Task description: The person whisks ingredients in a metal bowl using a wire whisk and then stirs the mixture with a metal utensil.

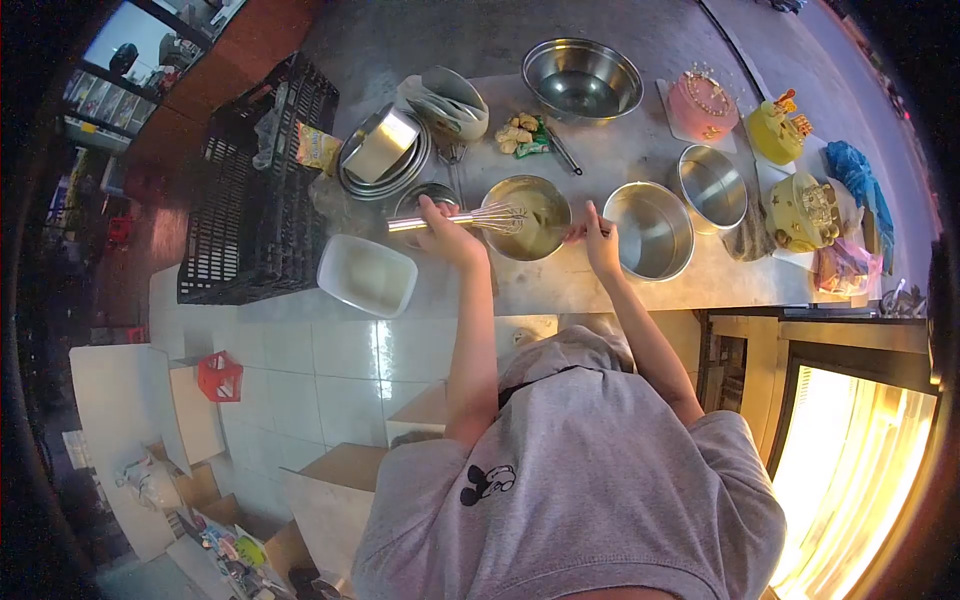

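L hand (448,236) clamped on whisk (485,217) over bowl (524,187) – R hand (602,241) betw. bowl & tin (650,232) (grip unclear), crate (255,195) off L.

Two hands (452,240) (601,242) are showing, along with one whisk (435,222) and one handled pan (528,182). Two deep tins (648,230) (712,188) and one stack of metalware (383,152) are standing. One wide steel bowl (582,62), one rectangular white tub (398,290), one black crate (222,240), one blue bag (857,178) and three decorated cakes (702,103) (775,135) (800,213) are also showing.
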A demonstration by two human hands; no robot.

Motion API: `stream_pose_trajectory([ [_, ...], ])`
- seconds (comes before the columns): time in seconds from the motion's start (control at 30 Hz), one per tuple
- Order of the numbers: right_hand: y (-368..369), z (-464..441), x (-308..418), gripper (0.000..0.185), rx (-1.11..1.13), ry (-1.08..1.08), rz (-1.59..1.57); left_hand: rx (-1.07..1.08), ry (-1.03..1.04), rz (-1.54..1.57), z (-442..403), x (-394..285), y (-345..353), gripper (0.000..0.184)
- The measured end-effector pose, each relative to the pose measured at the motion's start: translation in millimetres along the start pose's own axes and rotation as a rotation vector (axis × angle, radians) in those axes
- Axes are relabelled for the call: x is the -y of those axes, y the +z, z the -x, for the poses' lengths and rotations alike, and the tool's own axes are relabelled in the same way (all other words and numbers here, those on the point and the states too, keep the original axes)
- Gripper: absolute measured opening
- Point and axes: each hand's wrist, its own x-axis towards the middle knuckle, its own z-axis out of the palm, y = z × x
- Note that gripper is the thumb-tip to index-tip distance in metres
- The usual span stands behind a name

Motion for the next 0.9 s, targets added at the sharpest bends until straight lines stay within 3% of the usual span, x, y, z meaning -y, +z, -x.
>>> stream_pose_trajectory([
  [0.07,-9.3,-2.2,-2.8,0.052,0.142,0.248,-0.085,-0.038,0.018,-0.016,0.6,-1.7,2.0,0.026],
  [0.1,-7.7,-2.6,-7.7,0.052,0.142,0.248,-0.086,0.001,0.026,-0.01,1.3,-3.4,1.5,0.025],
  [0.17,-3.6,-3.1,-17.8,0.051,-0.042,0.017,-0.165,0.039,0.033,-0.004,2.6,-6.0,1.4,0.024],
  [0.3,-6.1,-3.6,-7.4,0.047,0.101,0.195,-0.097,0.044,0.027,-0.008,5.7,-8.7,3.0,0.022],
  [0.4,0.7,-6.0,-5.0,0.045,-0.015,0.144,-0.272,0.05,0.012,0.005,8.0,-11.1,4.2,0.021],
  [0.47,-2.5,-11.7,-23.1,0.041,0.097,-0.008,-0.075,0.047,0.002,0.011,7.2,-11.3,2.8,0.021],
  [0.5,-2.1,-11.2,-17.4,0.041,0.1,-0.008,-0.075,0.032,-0.003,0.022,6.0,-10.2,2.6,0.019],
  [0.57,-3.0,-10.8,-5.4,0.036,0.158,0.258,-0.21,0.017,-0.006,0.032,4.7,-8.2,0.9,0.017],
  [0.6,-1.0,-11.9,-11.4,0.036,0.158,0.258,-0.211,0.027,0.0,0.019,5.2,-9.0,0.5,0.019],
  [0.67,5.1,-15.2,-24.0,0.034,0.014,0.013,-0.187,0.035,0.007,0.007,5.2,-10.4,0.5,0.022],
  [0.7,2.5,-16.1,-23.1,0.034,0.016,0.014,-0.187,0.033,0.006,0.025,4.7,-10.0,-0.5,0.022],
  [0.77,-6.2,-20.5,-19.1,0.032,0.167,0.272,-0.099,0.033,0.006,0.045,3.3,-8.7,-0.5,0.023],
  [0.9,0.8,-20.7,-10.6,0.032,0.066,0.225,-0.305,0.052,-0.018,0.124,-0.1,-2.4,-2.0,0.022],
])
